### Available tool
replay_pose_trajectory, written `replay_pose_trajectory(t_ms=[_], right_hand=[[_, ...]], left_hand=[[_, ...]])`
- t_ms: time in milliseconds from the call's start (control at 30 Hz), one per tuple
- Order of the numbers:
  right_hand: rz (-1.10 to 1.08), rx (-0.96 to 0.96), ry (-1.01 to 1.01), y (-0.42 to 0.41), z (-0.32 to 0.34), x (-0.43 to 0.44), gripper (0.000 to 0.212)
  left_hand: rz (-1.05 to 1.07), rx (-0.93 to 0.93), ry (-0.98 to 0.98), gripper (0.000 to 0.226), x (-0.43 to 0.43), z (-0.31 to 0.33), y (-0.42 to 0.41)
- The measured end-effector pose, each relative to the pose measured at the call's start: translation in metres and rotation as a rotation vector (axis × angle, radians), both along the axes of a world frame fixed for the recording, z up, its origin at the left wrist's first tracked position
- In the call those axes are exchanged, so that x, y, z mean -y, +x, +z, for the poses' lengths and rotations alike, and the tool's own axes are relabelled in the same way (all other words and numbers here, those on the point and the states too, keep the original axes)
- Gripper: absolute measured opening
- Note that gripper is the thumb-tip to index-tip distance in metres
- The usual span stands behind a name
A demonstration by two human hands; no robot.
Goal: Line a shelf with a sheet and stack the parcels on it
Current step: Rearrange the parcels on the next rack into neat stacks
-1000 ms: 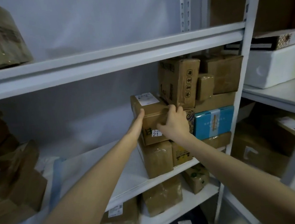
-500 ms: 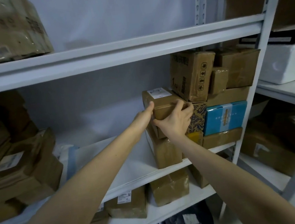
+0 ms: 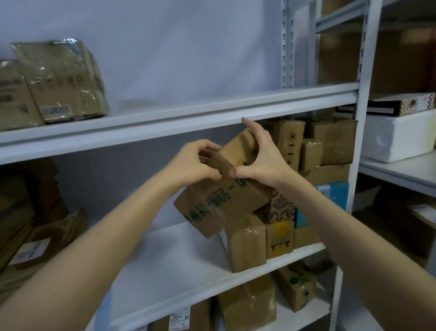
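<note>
Left hand (image 3: 190,165) and right hand (image 3: 262,161) grip a tilted green-printed cardboard box (image 3: 215,207) at frame centre, above the white sheet (image 3: 162,261) lining the middle shelf (image 3: 216,285); stacked parcels (image 3: 246,244) sit right, pale wall (image 3: 175,38) behind.

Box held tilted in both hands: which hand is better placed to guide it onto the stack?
Probably the right hand: it grips the box at its upper end, nearest the stack. The left hand pinches the far edge.
</note>
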State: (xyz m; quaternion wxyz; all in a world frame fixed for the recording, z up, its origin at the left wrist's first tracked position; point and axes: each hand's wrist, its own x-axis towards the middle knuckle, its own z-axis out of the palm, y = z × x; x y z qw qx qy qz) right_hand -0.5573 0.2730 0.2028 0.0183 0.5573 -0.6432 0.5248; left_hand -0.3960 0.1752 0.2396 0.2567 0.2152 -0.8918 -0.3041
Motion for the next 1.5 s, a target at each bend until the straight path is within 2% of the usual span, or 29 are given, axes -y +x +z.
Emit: replay_pose_trajectory(t_ms=[133, 300, 433, 500, 567, 633, 667, 733, 767, 867, 1000, 1100, 1233, 1400, 1500], right_hand=[[0.22, 0.133, -0.052, 0.002, 0.048, -0.018, 0.1], [0.462, 0.55, -0.234, 0.002, 0.085, -0.018, 0.089], [0.664, 0.694, -0.269, 0.008, 0.101, -0.013, 0.059], [0.761, 0.762, -0.259, 0.012, 0.108, -0.011, 0.062], [0.803, 0.816, -0.265, 0.015, 0.115, -0.004, 0.059], [0.708, 0.899, -0.322, 0.016, 0.124, 0.009, 0.044], [0.65, 0.928, -0.373, 0.022, 0.131, 0.015, 0.047], [0.542, 0.971, -0.475, 0.031, 0.142, 0.025, 0.075], [0.494, 0.951, -0.532, 0.035, 0.148, 0.029, 0.086], [0.332, 0.769, -0.666, 0.05, 0.159, 0.041, 0.088], [-0.044, 0.428, -0.662, 0.072, 0.165, 0.059, 0.095], [-0.248, 0.226, -0.609, 0.09, 0.163, 0.084, 0.098], [-0.314, 0.159, -0.484, 0.106, 0.158, 0.123, 0.105], [-0.334, 0.048, -0.363, 0.122, 0.161, 0.165, 0.118], [-0.287, 0.018, -0.257, 0.126, 0.165, 0.184, 0.111]], left_hand=[[-0.062, -0.173, 0.094, 0.03, -0.01, 0.043, 0.022], [0.096, -0.458, -0.216, 0.018, -0.009, 0.095, 0.043], [0.23, -0.516, -0.395, 0.014, -0.004, 0.129, 0.067], [0.321, -0.58, -0.487, 0.008, -0.002, 0.143, 0.079], [0.431, -0.633, -0.593, 0.014, 0.003, 0.154, 0.091], [0.506, -0.641, -0.642, 0.019, 0.01, 0.158, 0.098], [0.533, -0.646, -0.645, 0.02, 0.017, 0.161, 0.103], [0.586, -0.646, -0.601, 0.021, 0.032, 0.161, 0.103], [0.615, -0.641, -0.582, 0.025, 0.041, 0.16, 0.103], [0.698, -0.566, -0.581, 0.037, 0.07, 0.157, 0.108], [0.815, -0.234, -0.755, 0.055, 0.105, 0.155, 0.112], [0.809, -0.018, -0.807, 0.07, 0.121, 0.159, 0.109], [0.852, 0.122, -0.835, 0.061, 0.129, 0.165, 0.107], [0.821, 0.091, -0.836, 0.055, 0.137, 0.166, 0.115], [0.803, 0.087, -0.824, 0.055, 0.139, 0.164, 0.115]])
